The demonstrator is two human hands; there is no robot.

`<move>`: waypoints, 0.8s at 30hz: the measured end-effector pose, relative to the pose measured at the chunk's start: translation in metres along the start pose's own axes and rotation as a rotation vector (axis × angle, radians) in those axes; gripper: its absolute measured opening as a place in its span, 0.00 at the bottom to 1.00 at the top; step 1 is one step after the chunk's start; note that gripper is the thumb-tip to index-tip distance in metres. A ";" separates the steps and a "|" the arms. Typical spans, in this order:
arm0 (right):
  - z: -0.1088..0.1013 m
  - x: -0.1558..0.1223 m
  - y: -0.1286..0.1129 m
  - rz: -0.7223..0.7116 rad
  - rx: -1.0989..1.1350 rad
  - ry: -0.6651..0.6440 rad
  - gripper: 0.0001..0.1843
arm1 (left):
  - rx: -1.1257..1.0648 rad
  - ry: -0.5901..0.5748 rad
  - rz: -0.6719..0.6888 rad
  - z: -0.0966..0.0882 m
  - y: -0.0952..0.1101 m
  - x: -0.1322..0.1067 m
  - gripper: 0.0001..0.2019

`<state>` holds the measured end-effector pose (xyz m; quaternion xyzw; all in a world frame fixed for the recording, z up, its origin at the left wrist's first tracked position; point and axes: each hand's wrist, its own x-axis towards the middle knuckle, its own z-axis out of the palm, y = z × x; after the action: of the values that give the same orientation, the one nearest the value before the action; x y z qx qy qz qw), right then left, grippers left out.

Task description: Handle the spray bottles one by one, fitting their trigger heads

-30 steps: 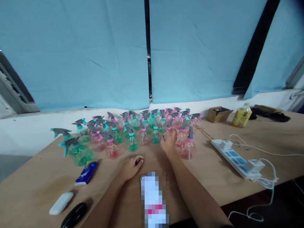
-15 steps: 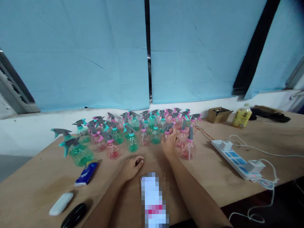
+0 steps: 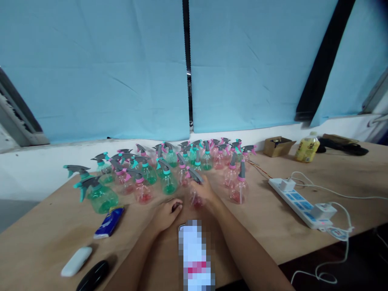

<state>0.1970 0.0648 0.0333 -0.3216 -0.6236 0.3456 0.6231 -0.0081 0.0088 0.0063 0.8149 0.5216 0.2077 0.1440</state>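
Observation:
My right hand is wrapped round a small pink spray bottle with a grey trigger, held just in front of the cluster of spray bottles. That cluster holds several green and pink bottles standing upright on the wooden table. My left hand rests on the table near the front of the cluster, its fingers curled loosely with nothing seen in them. A blurred white object lies between my forearms.
A larger green spray bottle stands at the left. A blue packet, a white oval case and a black object lie front left. A power strip with cables, a cardboard box and a yellow bottle lie right.
My right hand closed on a pink spray bottle in the cluster and drew it toward me and leftward. The left hand has stayed in place.

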 end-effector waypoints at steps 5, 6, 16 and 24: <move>0.004 -0.002 -0.009 0.137 0.233 -0.326 0.10 | -0.022 0.003 0.004 0.000 0.001 -0.001 0.16; 0.004 -0.002 -0.009 0.170 0.263 -0.367 0.10 | -0.025 0.008 0.004 0.001 0.001 -0.001 0.16; 0.006 0.000 -0.012 0.206 0.328 -0.376 0.11 | -0.031 0.001 -0.012 -0.002 0.006 -0.002 0.15; 0.006 -0.003 -0.016 0.189 0.307 -0.371 0.11 | -0.029 0.000 -0.012 -0.002 0.005 -0.001 0.15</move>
<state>0.1920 0.0532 0.0443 -0.2115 -0.6346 0.5459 0.5046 -0.0052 0.0055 0.0099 0.8096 0.5235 0.2142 0.1570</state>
